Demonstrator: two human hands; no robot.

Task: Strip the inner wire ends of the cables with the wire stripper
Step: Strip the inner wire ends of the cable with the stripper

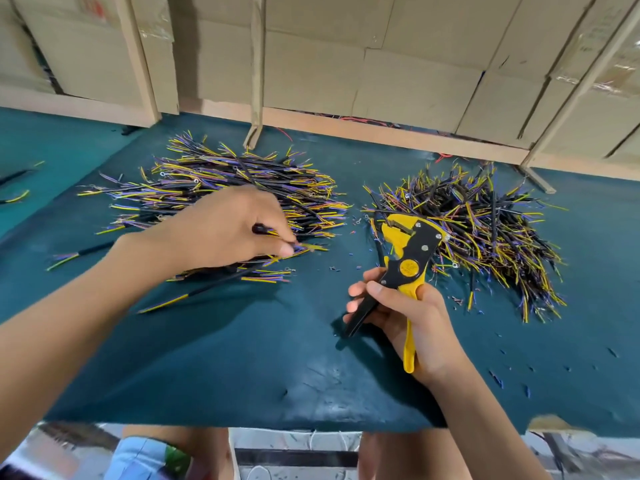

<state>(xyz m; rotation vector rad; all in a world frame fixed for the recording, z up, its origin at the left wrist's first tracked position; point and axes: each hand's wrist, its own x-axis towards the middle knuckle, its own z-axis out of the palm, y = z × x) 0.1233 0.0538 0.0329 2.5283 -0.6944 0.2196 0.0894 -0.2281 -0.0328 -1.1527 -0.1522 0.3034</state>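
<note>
Two heaps of short black cables with yellow, purple and blue inner wires lie on the green table (242, 358). The left pile (221, 181) sits under my left hand (221, 230), which pinches a black cable (273, 237) at the pile's near edge between thumb and fingers. The right pile (485, 230) lies behind the yellow and black wire stripper (410, 251). My right hand (405, 317) grips the stripper's handles and holds it upright above the table, jaws pointing up and away. The jaws hold nothing.
Small bits of cut insulation (498, 377) are scattered over the table at the right and between the piles. A few loose cables (17, 197) lie at the far left. Cardboard boxes and wooden struts (256, 81) stand along the table's back edge.
</note>
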